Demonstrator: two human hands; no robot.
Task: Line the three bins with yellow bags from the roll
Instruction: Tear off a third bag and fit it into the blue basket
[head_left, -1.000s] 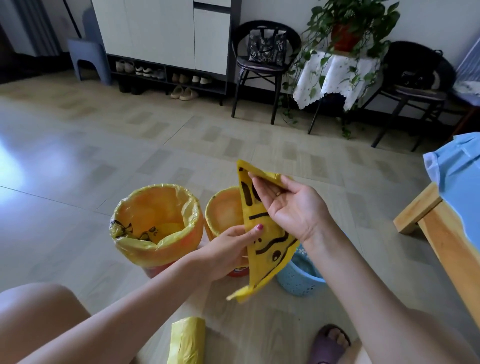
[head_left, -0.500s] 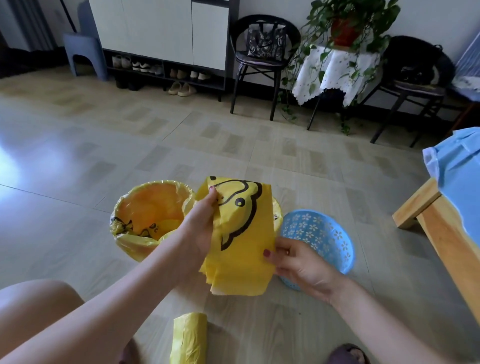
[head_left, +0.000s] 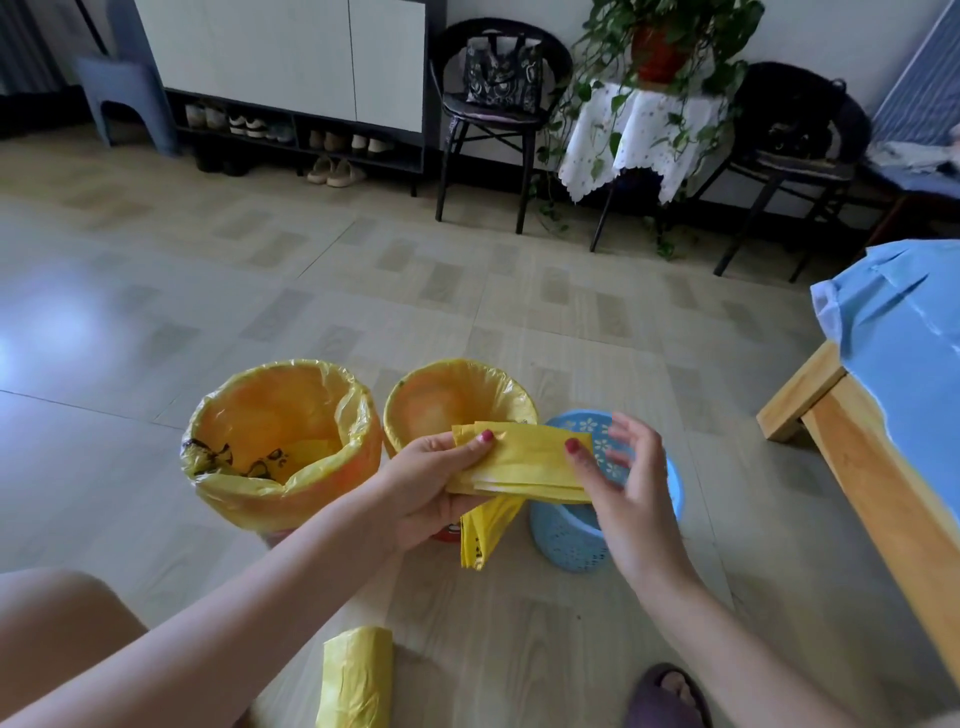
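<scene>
Yellow bag (head_left: 519, 462), folded flat, held above the gap between the middle bin (head_left: 457, 400) and the blue bin (head_left: 571, 540), its tail hanging toward the floor. Left hand (head_left: 431, 483) pinches its left end, thumb on top. Right hand (head_left: 623, 483) has its thumb at the right edge, other fingers spread and loose; whether it really grips, can't tell.

Progress, judged: two of three done. Left bin (head_left: 280, 441) and middle bin both have yellow liners folded over their rims. Blue bin looks unlined; bag needs opening and fitting.

Roll (head_left: 356, 675) lies on the floor near the person, bottom cut off by the frame. Hands and bag hide much of the blue bin's inside and the middle bin's front. Bag's mouth end not discernible.
</scene>
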